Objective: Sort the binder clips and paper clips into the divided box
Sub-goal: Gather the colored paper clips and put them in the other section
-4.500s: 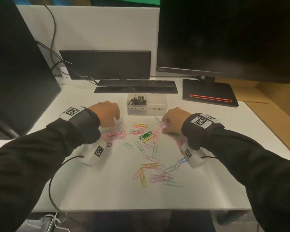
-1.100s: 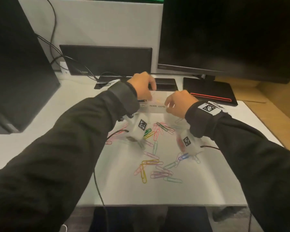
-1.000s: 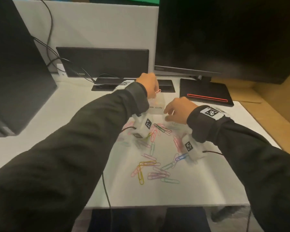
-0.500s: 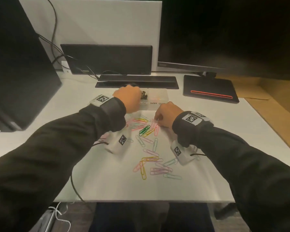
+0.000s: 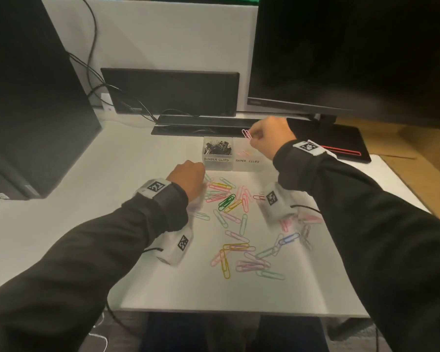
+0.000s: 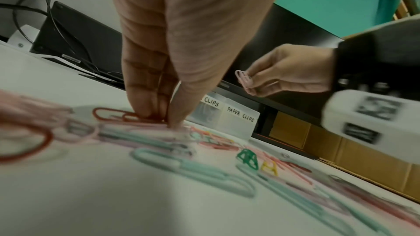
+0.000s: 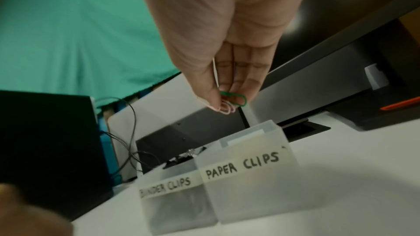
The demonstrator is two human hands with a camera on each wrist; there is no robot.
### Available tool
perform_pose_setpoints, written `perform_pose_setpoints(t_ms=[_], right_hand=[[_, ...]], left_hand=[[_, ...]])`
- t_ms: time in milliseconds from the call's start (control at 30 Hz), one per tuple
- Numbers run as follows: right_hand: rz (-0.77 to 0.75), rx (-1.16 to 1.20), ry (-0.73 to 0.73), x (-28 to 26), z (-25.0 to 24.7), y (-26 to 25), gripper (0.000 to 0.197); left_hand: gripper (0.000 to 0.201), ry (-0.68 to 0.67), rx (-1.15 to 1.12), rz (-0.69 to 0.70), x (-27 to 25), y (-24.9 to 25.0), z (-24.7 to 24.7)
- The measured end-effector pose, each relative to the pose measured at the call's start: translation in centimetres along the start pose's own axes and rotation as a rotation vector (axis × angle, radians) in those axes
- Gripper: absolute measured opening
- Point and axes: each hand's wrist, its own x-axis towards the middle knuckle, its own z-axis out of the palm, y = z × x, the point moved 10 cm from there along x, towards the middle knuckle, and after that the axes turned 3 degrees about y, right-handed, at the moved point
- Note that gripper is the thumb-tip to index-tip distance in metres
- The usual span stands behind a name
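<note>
The frosted divided box [image 5: 247, 166] stands at the far edge of the white mat. Its left compartment, labelled BINDER CLIPS, holds black binder clips [image 5: 217, 146]. My right hand [image 5: 253, 138] hovers over the compartment labelled PAPER CLIPS [image 7: 252, 177]. It pinches a pink paper clip [image 5: 246, 134], and a green clip [image 7: 236, 98] shows with it in the right wrist view. Several coloured paper clips [image 5: 235, 224] lie scattered on the mat. My left hand [image 6: 161, 119] is down at the pile's left edge, fingertips and thumb pinching a red paper clip [image 6: 106, 114] on the surface.
A black keyboard [image 5: 201, 123] lies just behind the box. A large monitor [image 5: 353, 59] stands on a base [image 5: 341, 146] at the back right. A dark computer case [image 5: 31, 110] is at the left, and cables [image 5: 99, 87] run along the back wall.
My left hand has come back from the box to the pile's left edge. My right hand has lifted off the pile with clips and now hangs over the paper clips compartment.
</note>
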Motion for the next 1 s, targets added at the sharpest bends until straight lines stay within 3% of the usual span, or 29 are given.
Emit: perform_pose_setpoints(t_ms=[200,400,533,667,767,900,1000], right_hand=[[0.073,-0.164,-0.174,2.5,4.1,0.3,0.028],[0.013,-0.143,-0.087,0.9,2.8,1.0,0.033],[-0.073,-0.241,-0.337,-3.4,3.6,1.5,0.035],[-0.016,-0.327,-0.515,-7.1,4.7,3.7,0.054],[0.029,-0.332,-0.533,-8.5,5.9,4.5,0.058],[0.033,-0.290,-0.486,-8.0,6.5,4.2,0.038],[0.039,-0.261,-0.452,-7.8,6.5,4.0,0.025]], left_hand=[[0.023,-0.096,0.041,0.017,-0.6,0.5,1.8],[0.021,-0.172,0.038,0.058,-0.6,0.9,1.9],[0.023,-0.130,0.032,0.107,-0.5,0.7,1.4],[0.029,-0.094,0.017,0.109,-0.9,0.6,1.1],[0.026,-0.007,-0.079,0.121,-0.6,1.6,-1.2],[0.025,0.219,-0.227,0.193,2.0,5.2,-7.2],[0.017,0.258,-0.311,0.221,4.7,8.3,-9.4]])
